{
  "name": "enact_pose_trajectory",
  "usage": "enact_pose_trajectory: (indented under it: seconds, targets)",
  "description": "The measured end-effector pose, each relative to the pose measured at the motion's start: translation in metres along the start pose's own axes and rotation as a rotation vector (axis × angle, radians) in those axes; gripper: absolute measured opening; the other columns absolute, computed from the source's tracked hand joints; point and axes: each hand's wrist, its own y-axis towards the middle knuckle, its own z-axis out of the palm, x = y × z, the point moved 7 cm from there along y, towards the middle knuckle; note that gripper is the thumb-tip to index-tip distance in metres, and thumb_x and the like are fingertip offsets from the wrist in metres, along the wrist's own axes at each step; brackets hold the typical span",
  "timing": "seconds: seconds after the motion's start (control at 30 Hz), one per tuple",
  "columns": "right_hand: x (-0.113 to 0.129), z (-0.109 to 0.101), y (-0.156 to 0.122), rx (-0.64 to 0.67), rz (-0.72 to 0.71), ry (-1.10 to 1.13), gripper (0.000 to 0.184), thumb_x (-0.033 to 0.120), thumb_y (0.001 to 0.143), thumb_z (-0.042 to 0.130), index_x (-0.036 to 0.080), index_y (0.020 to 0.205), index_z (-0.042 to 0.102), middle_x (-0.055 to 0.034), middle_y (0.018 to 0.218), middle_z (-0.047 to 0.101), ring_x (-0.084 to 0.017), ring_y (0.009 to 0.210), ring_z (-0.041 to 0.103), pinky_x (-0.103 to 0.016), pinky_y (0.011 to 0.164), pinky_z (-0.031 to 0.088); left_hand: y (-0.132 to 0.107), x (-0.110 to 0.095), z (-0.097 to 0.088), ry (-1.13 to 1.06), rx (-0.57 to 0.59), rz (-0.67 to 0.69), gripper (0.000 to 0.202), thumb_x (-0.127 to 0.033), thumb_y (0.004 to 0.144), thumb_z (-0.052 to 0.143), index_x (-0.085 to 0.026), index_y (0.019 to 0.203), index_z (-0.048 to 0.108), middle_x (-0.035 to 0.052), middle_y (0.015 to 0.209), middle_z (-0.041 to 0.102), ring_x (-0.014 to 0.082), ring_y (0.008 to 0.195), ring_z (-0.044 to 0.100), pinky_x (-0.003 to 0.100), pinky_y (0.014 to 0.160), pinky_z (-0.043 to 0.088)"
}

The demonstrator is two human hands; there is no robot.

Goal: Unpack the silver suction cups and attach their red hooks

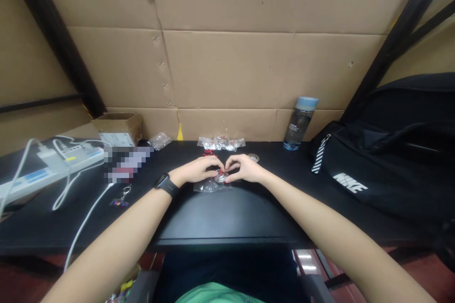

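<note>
My left hand [199, 169] and my right hand [242, 168] meet at the middle of the black table [227, 218], fingers curled and pinching together. Between the fingertips sits a small round silvery piece [221, 178] with a bit of red string on it. Both hands grip it from opposite sides. A clear plastic bag [208, 185] lies on the table just under my left hand. A black watch [166, 184] is on my left wrist. Behind the hands lies a row of small clear bags with parts [221, 142], and a small round piece [253, 156] lies by my right hand.
A blue-capped water bottle [299, 124] stands at the back right. A black Nike bag [387, 165] fills the right side. On the left are a power strip with white cables [50, 163], a small cardboard box [119, 128] and a keychain [121, 200]. Cardboard walls stand behind.
</note>
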Motion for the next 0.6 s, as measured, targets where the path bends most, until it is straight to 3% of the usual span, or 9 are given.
enact_pose_trajectory:
  seconds: [0.4, 0.6]
  targets:
    - [0.0019, 0.0021, -0.0008, 0.012, 0.001, 0.028, 0.052, 0.039, 0.055, 0.094, 0.015, 0.091, 0.065, -0.0067, 0.094, 0.074, -0.028, 0.101, 0.073, -0.043, 0.092, 0.059, 0.0006, -0.0002, 0.0014, -0.029, 0.038, 0.046, 0.018, -0.035, 0.095, 0.061, -0.02, 0.105, 0.066, 0.0069, 0.106, 0.064, 0.0185, 0.099, 0.062, 0.031, 0.091, 0.048]
    - [-0.0039, -0.0004, 0.0, 0.015, 0.016, 0.013, 0.056, 0.04, 0.053, 0.094, 0.012, 0.096, 0.071, -0.0119, 0.1, 0.075, -0.03, 0.105, 0.073, -0.044, 0.096, 0.058, 0.0004, -0.0002, 0.0006, -0.03, 0.042, 0.004, 0.02, -0.037, 0.094, 0.063, -0.02, 0.103, 0.067, 0.0068, 0.106, 0.064, 0.0186, 0.097, 0.062, 0.031, 0.09, 0.048]
